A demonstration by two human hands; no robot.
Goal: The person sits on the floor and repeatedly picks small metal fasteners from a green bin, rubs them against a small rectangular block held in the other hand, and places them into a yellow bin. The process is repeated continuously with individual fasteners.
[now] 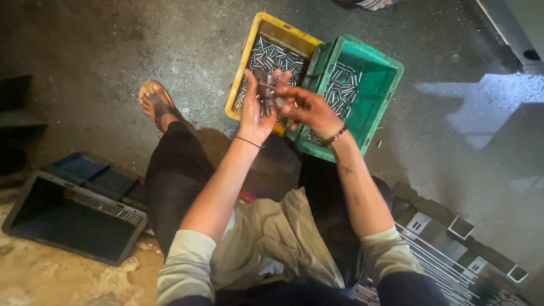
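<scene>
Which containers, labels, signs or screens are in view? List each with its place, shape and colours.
No labels, signs or screens show; only open containers.
Yellow crate: on the floor ahead, rectangular, full of small metal pins.
Green crate: right of the yellow one, touching it, rectangular, fewer pins.
Dark blue trays: on the floor at left, rectangular, tilted.
Left hand and right hand: over the crates, holding pins.

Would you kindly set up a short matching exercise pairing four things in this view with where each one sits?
Things:
1. yellow crate
2. green crate
3. dark tray
4. sandal

Places:
A. on the person's foot
B. on the floor at far left
C. beyond the left hand
D. beyond the right hand

Pairs: 1-C, 2-D, 3-B, 4-A
</scene>
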